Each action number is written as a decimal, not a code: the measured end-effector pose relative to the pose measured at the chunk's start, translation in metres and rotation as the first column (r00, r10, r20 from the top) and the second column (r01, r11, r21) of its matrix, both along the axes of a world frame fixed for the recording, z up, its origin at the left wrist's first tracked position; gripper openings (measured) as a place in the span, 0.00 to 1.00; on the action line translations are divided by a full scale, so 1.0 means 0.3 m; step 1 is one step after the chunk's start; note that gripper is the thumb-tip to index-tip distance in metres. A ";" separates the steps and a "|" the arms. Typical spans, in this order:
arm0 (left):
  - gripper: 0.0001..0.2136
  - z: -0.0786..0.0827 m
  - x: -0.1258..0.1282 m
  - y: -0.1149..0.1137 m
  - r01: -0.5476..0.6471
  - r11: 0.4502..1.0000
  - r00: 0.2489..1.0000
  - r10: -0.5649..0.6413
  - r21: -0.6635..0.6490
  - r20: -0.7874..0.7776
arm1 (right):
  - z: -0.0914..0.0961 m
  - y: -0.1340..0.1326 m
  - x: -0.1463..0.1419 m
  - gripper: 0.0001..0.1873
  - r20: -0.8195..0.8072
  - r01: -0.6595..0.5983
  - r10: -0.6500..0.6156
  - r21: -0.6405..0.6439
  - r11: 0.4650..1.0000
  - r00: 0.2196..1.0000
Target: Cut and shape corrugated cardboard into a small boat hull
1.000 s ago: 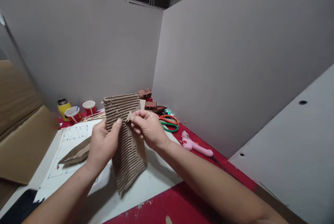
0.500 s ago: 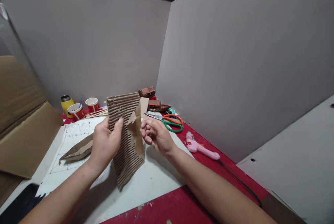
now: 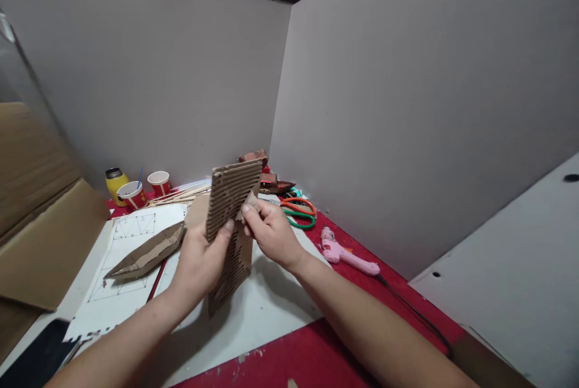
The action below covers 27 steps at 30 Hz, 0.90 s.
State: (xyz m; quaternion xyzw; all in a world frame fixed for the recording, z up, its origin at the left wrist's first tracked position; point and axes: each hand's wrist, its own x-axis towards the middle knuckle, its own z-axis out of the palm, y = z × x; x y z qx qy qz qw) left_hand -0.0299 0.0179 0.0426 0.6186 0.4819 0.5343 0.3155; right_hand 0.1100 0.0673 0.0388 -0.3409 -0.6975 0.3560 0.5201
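Observation:
My left hand [image 3: 203, 258] grips the left edge of a sheet of corrugated cardboard [image 3: 230, 198], thumb on its ribbed face, and holds it upright above the table. Bare ridges show over much of that face. At the sheet's right side my right hand [image 3: 271, 231] pinches a torn flap of the smooth paper layer [image 3: 248, 202] between thumb and fingers. A boat-shaped cardboard piece [image 3: 147, 253] lies left of my left hand, on a paper with drawn lines [image 3: 97, 291]. Just beyond my right hand are scissors [image 3: 301, 212] with orange and green handles.
A pink glue gun [image 3: 346, 253] with a black cord lies on the red tabletop [image 3: 289, 358]. Two paper cups [image 3: 158, 184], a yellow bottle [image 3: 116, 183] and thin sticks [image 3: 181, 194] are at the back. A cardboard box [image 3: 49, 237] stands left; grey panels [image 3: 407, 104] enclose the table.
The cardboard sheet has shifted right and turned more edge-on, with my left hand moving along. My right hand, apart from the flap before, now pinches it. More of the boat-shaped piece shows.

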 end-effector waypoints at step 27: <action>0.13 0.063 -0.192 0.157 -0.036 0.975 0.785 0.163 -0.219 0.598 | 0.222 -0.045 0.364 0.06 -0.801 -0.017 -0.032 -0.053 0.998 0.598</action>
